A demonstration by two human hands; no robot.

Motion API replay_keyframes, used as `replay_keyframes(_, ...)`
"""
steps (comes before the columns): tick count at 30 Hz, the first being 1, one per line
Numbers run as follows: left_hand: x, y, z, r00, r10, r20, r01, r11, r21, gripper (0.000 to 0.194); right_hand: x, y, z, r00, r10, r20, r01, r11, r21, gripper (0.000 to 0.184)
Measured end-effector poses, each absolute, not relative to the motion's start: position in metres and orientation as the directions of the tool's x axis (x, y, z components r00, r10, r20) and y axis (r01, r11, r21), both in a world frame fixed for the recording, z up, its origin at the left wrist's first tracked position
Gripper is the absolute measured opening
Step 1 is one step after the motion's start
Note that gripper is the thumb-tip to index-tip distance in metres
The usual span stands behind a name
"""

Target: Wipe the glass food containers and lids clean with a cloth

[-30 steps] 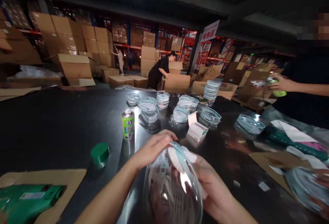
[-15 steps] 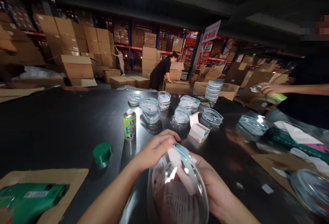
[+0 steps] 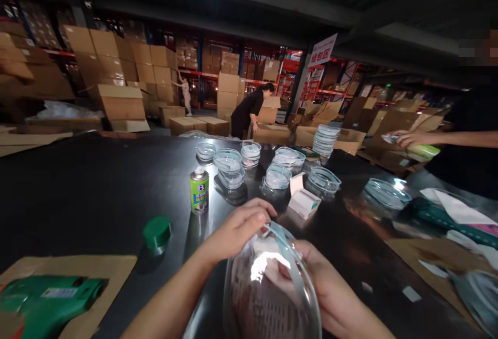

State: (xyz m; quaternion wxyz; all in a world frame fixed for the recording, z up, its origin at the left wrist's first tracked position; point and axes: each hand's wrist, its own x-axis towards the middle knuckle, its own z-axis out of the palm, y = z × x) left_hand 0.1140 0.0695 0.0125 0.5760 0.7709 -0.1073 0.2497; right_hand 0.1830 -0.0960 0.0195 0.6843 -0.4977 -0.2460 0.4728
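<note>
A clear glass bowl (image 3: 268,297) is tilted on its side just in front of me, above the black table (image 3: 89,194). My left hand (image 3: 235,230) curls over its upper rim, fingers closed on the pale blue edge. My right hand (image 3: 322,282) cups the bowl from the right, fingers pressed against the glass. A white patch, maybe a label or a cloth, shows through the bowl under my right fingers.
A green-labelled spray can (image 3: 199,190), its green cap (image 3: 156,232) and a small white box (image 3: 303,200) stand nearby. Several glass bowls (image 3: 229,165) crowd the middle. A green tool (image 3: 46,297) lies on cardboard. A co-worker's hand (image 3: 408,139) holds a green can at right.
My right fingers have slid the white patch down across the glass, while the bowl has tipped slightly. The co-worker's hand at right has drifted a little lower.
</note>
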Motion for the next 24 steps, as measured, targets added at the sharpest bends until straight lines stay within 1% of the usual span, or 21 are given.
replay_keyframes(3, 0.116, 0.069, 0.010, 0.853, 0.133, 0.505, -0.451, -0.299, 0.841, 0.046, 0.185, -0.097, 0.018, 0.474, 0.860, -0.190, -0.448, 0.050, -0.892, 0.030)
replay_keyframes(6, 0.119, 0.070, 0.006, 0.858, 0.185, 0.480, -0.429, -0.258, 0.866, 0.045, 0.182, -0.093, 0.019, 0.525, 0.829, -0.195, -0.495, 0.111, -0.862, 0.037)
replay_keyframes(9, 0.118, 0.070, 0.007, 0.854, 0.180, 0.487, -0.432, -0.275, 0.859, 0.046, 0.178, -0.090, 0.019, 0.471, 0.867, -0.162, -0.510, 0.118, -0.852, 0.032)
replay_keyframes(12, 0.115, 0.070, 0.012, 0.849, 0.128, 0.513, -0.451, -0.331, 0.829, 0.048, 0.179, -0.092, 0.020, 0.411, 0.899, -0.148, -0.484, 0.077, -0.872, 0.026)
replay_keyframes(14, 0.115, 0.070, 0.012, 0.847, 0.123, 0.517, -0.453, -0.342, 0.823, 0.049, 0.180, -0.093, 0.021, 0.442, 0.881, -0.168, -0.475, 0.072, -0.877, 0.028)
replay_keyframes(17, 0.120, 0.070, 0.008, 0.853, 0.167, 0.494, -0.436, -0.291, 0.851, 0.049, 0.176, -0.092, 0.023, 0.511, 0.840, -0.182, -0.513, 0.128, -0.849, 0.034)
replay_keyframes(19, 0.121, 0.070, 0.005, 0.856, 0.184, 0.483, -0.432, -0.259, 0.864, 0.050, 0.173, -0.089, 0.023, 0.504, 0.848, -0.164, -0.550, 0.169, -0.818, 0.036)
replay_keyframes(21, 0.121, 0.070, 0.005, 0.856, 0.175, 0.486, -0.437, -0.256, 0.862, 0.050, 0.172, -0.088, 0.019, 0.499, 0.851, -0.162, -0.573, 0.184, -0.799, 0.037)
replay_keyframes(24, 0.117, 0.071, 0.009, 0.849, 0.133, 0.511, -0.462, -0.281, 0.841, 0.049, 0.176, -0.091, 0.010, 0.544, 0.810, -0.219, -0.558, 0.154, -0.815, 0.041)
